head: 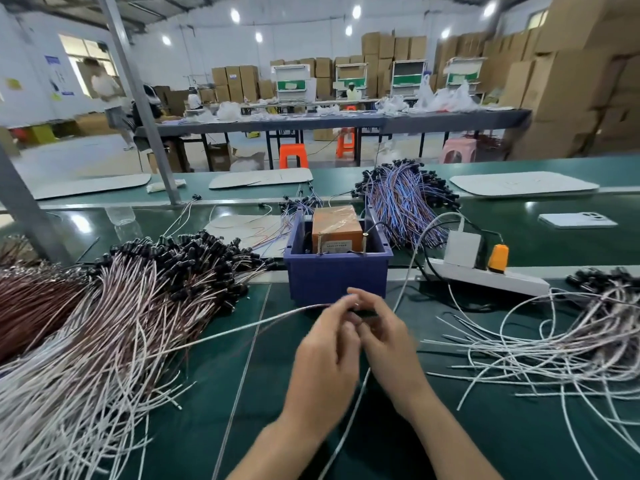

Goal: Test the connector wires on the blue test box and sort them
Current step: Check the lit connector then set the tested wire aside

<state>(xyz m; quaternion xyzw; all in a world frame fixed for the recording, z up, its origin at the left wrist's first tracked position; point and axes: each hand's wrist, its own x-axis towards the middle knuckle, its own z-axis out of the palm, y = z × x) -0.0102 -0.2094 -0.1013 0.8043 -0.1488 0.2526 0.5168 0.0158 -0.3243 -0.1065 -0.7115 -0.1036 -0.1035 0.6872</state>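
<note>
The left grip (pixel 325 358) and right grip (pixel 388 337) meet near the middle of the bench (pixel 485 438), just in front of the blue box (pixel 337 275). Both have their fingers curled on one white wire (pixel 242 329). The left pinches the cord, and the right seems to hold its black plug (pixel 363 311), though blur hides the fingertips. The cord trails off toward the bench's left edge. The plug is near the box's front wall but not yet in it. An orange tester (pixel 334 226) sits inside the box.

This looks like the start of one test cycle, with the wire picked up and being lined up but not connected.

A big heap of wires (pixel 121 306) covers the left side of the bench down to the near edge. A thinner, looser spread of wires (pixel 571 334) lies toward the right edge. If the left heap is the untested stock and the right spread is the sorted output, only a small share is done and most of the work is left. Nothing shows for certain which heap is which, and no separate reject pile can be told apart.

Behind the box lies a bundle of blue and purple wires (pixel 405 199), whose part in the job is unclear. A white power strip (pixel 491 275) sits just right of the box, and a phone (pixel 576 220) lies toward the far right.
</note>
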